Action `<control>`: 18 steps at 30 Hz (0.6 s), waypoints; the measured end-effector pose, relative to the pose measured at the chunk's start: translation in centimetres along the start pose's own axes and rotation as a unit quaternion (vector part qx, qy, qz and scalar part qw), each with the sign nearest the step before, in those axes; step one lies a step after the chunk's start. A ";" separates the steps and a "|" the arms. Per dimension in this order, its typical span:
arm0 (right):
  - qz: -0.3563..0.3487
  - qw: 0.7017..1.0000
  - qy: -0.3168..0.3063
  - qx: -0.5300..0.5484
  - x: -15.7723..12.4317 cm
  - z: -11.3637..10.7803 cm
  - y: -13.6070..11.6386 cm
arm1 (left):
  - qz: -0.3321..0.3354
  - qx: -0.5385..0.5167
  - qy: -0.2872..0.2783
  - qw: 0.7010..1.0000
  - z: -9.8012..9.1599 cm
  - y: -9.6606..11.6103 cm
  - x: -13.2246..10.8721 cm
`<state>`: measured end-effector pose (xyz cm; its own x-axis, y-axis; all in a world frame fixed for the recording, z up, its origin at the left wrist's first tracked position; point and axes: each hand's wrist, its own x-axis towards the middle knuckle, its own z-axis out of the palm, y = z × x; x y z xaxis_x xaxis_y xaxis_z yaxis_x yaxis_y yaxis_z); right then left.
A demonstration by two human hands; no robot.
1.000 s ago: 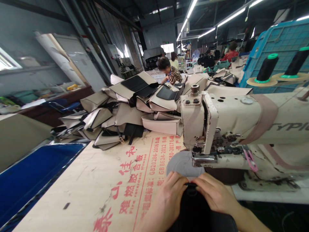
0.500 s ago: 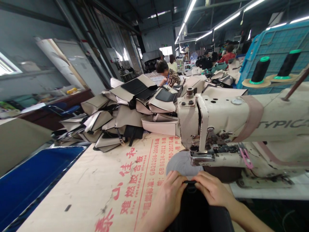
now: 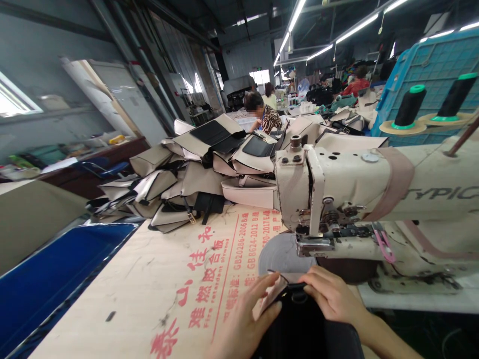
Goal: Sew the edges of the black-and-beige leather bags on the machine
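A black bag piece (image 3: 305, 324) with a small metal ring near its top edge is at the bottom centre, in front of the sewing machine (image 3: 337, 184). My right hand (image 3: 333, 296) pinches its top edge from the right. On the other side, my left hand (image 3: 252, 316) has its thumb and fingers apart beside the left corner, where a beige flap with a dark edge shows between them. Just beyond both hands lies a round grey plate (image 3: 280, 253), under the machine's head.
Beige and black bags (image 3: 202, 174) are piled behind the plywood table (image 3: 130, 289). A blue bin (image 3: 75, 274) stands at the left. Black thread spools (image 3: 410, 105) and a blue crate (image 3: 430, 65) are at the right. People sit farther back.
My left hand has loosened from the top edge, its thumb and fingers spreading, and the beige flap has come into view. My right hand keeps its pinch. The view has shifted slightly.
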<state>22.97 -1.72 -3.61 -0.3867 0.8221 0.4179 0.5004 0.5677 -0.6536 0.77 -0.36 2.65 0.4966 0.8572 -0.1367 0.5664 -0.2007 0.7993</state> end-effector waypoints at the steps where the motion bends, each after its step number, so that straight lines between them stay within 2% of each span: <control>1: -0.001 1.000 -0.001 0.000 0.0 0.0 0.0 | -0.016 -0.015 -0.010 1.000 0.0 -0.5 -0.4; 3: -0.002 1.000 -0.007 0.002 0.2 0.1 -0.1 | -0.030 -0.047 -0.014 0.998 0.7 -1.4 -0.8; 4: 0.002 1.000 -0.009 0.004 0.3 0.1 -0.1 | -0.033 -0.060 0.005 0.998 1.3 -1.8 -0.7; 8: 0.047 0.999 -0.005 0.010 0.7 -0.2 -0.4 | -0.054 -0.021 0.181 0.982 4.1 -2.5 1.0; 9: 0.062 0.998 0.007 0.014 0.7 -0.3 -0.6 | -0.052 0.008 0.214 0.975 4.4 -2.2 1.5; 11: 0.087 0.995 0.045 0.033 0.5 -0.4 -1.1 | -0.039 0.075 0.236 0.968 4.1 -1.1 2.5; 14: 0.156 0.974 0.126 0.105 0.2 0.5 -1.8 | -0.016 0.181 0.188 0.965 2.0 1.4 4.0; 18: 0.303 0.886 0.267 0.227 1.0 3.1 -1.4 | 0.013 0.306 0.043 0.951 -0.8 3.4 7.8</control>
<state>19.47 -1.87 -4.26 0.3287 0.9423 0.0637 0.0819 0.0388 -0.9959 5.99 6.03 4.76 0.4750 0.8784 -0.0525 0.8445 -0.4382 0.3079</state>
